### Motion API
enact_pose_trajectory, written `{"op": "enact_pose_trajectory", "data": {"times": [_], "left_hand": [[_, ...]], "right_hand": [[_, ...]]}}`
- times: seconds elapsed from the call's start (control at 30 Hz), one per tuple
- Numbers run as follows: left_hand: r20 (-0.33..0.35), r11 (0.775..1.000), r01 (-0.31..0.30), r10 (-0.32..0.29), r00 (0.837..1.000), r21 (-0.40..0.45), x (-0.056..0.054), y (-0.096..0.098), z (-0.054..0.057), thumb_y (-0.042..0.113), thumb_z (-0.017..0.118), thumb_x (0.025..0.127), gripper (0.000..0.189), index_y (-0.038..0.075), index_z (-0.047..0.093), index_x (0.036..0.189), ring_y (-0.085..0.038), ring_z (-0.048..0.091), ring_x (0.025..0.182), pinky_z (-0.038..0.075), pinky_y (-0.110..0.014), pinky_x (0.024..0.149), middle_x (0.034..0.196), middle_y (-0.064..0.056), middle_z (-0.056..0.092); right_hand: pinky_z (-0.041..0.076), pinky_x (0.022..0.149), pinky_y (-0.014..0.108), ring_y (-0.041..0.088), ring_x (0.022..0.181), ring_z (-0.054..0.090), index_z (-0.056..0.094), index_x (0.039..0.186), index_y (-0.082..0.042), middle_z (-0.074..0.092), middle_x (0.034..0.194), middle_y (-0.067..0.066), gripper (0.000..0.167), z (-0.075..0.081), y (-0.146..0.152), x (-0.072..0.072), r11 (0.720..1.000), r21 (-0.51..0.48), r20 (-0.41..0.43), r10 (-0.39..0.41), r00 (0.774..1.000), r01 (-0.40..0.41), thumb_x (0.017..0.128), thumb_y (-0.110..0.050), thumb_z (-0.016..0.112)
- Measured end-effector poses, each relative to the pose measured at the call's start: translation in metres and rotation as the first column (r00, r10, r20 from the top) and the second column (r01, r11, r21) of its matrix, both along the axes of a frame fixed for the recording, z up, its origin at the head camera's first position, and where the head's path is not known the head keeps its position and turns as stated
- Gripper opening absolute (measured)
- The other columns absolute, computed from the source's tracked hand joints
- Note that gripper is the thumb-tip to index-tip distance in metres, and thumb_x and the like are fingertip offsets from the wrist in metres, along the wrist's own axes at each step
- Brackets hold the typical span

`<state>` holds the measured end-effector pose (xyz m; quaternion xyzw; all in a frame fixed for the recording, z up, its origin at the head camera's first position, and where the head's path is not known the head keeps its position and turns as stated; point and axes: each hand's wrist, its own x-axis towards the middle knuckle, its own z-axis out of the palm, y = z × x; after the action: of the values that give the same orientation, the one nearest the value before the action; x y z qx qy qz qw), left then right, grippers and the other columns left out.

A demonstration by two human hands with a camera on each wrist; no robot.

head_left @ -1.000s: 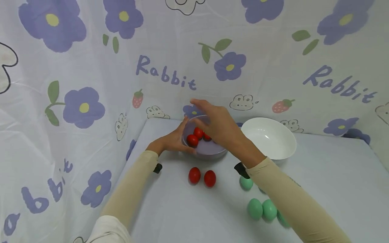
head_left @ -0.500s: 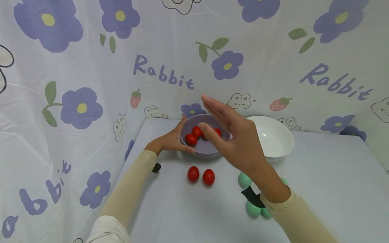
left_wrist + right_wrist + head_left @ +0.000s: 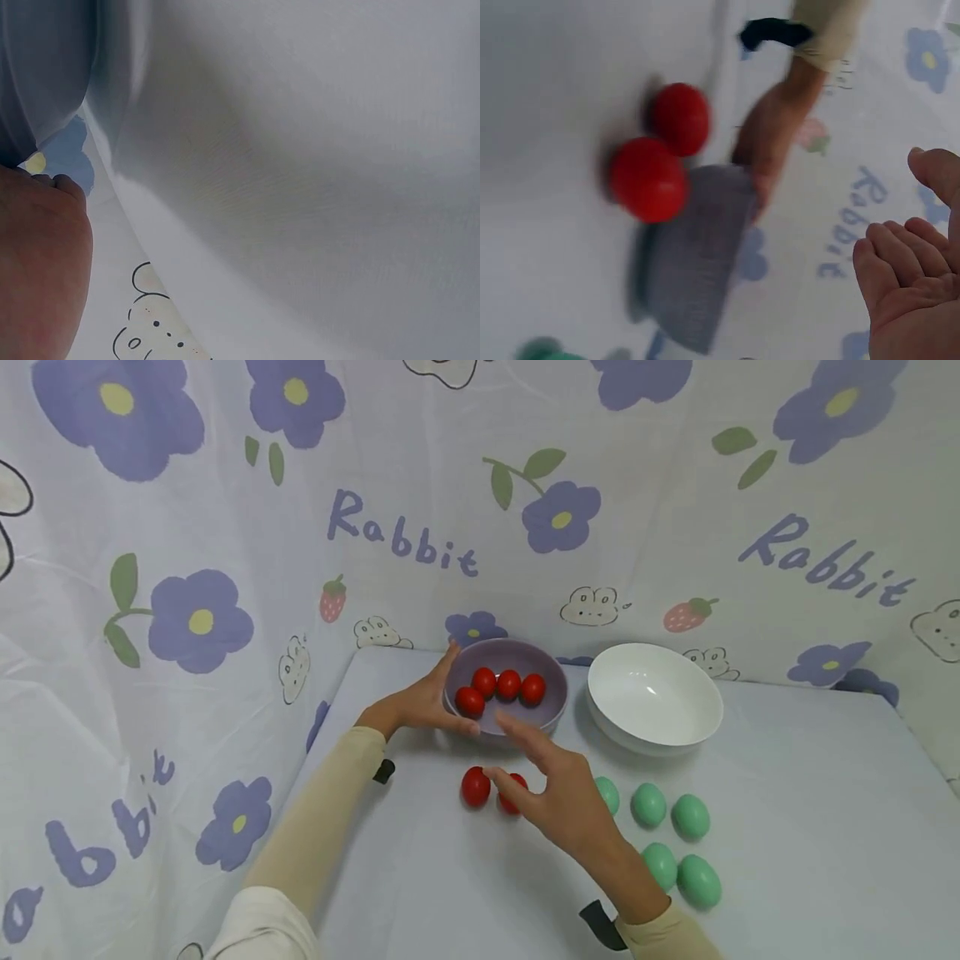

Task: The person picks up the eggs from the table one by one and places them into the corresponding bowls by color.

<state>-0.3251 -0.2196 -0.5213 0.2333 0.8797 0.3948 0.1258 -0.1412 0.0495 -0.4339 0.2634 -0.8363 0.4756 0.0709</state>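
My left hand (image 3: 423, 702) spans the left side of a purple bowl (image 3: 506, 653), thumb at the front and fingers toward the back, holding its wall. Inside the bowl lie several red eggs (image 3: 508, 685). Two more red eggs lie on the table in front: one (image 3: 476, 787) in plain sight, the other (image 3: 517, 783) partly behind my right hand (image 3: 573, 802). That hand hovers empty, thumb and fingers apart, by the right-hand egg. In the right wrist view its palm (image 3: 915, 277) and relaxed fingers show nothing held.
A white bowl (image 3: 652, 693) stands right of the purple one. Several green eggs (image 3: 692, 817) lie on the white tabletop (image 3: 817, 827) in front of it, some partly hidden by my right hand. A floral cloth (image 3: 420, 460) hangs behind and at the left.
My right hand has drawn back from above the purple bowl and come down toward the red eggs on the table. The left hand stays at the bowl.
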Motion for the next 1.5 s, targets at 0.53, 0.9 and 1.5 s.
{"op": "enact_pose_trajectory", "data": {"times": [0.53, 0.9, 1.5], "left_hand": [[0.029, 1.000, 0.000, 0.000, 1.000, 0.030, 0.000, 0.000, 0.003, 0.058, 0.095, 0.070, 0.153, 0.021, -0.015, 0.169, -0.027, 0.011, 0.163, 0.028, -0.055, 0.126, 0.179, -0.003, -0.006], [0.025, 1.000, -0.001, 0.000, 1.000, 0.030, -0.002, 0.000, 0.003, 0.059, 0.094, 0.070, 0.152, 0.020, -0.015, 0.169, -0.027, 0.011, 0.163, 0.028, -0.055, 0.126, 0.179, -0.003, -0.005], [0.033, 1.000, 0.001, -0.002, 0.999, 0.027, 0.002, -0.001, 0.001, 0.061, 0.093, 0.071, 0.151, 0.029, -0.018, 0.168, -0.027, 0.016, 0.162, 0.032, -0.056, 0.124, 0.179, 0.000, 0.000]], "right_hand": [[0.057, 0.068, 0.031, 0.011, 0.064, 0.052, 0.061, 0.144, -0.006, 0.072, 0.082, 0.007, 0.062, -0.071, 0.001, 0.008, 0.876, 0.463, 0.119, -0.213, 0.970, 0.135, 0.090, -0.019, 0.088], [0.063, 0.082, 0.036, 0.013, 0.074, 0.061, 0.062, 0.140, -0.008, 0.078, 0.101, 0.011, 0.059, -0.073, 0.002, 0.006, 0.870, 0.467, 0.117, -0.238, 0.964, 0.158, 0.088, -0.019, 0.089], [0.062, 0.066, 0.026, 0.015, 0.068, 0.063, 0.056, 0.149, -0.009, 0.078, 0.107, 0.011, 0.066, 0.028, 0.021, -0.033, 0.898, 0.411, -0.070, -0.141, 0.987, 0.158, 0.092, -0.024, 0.086]]}}
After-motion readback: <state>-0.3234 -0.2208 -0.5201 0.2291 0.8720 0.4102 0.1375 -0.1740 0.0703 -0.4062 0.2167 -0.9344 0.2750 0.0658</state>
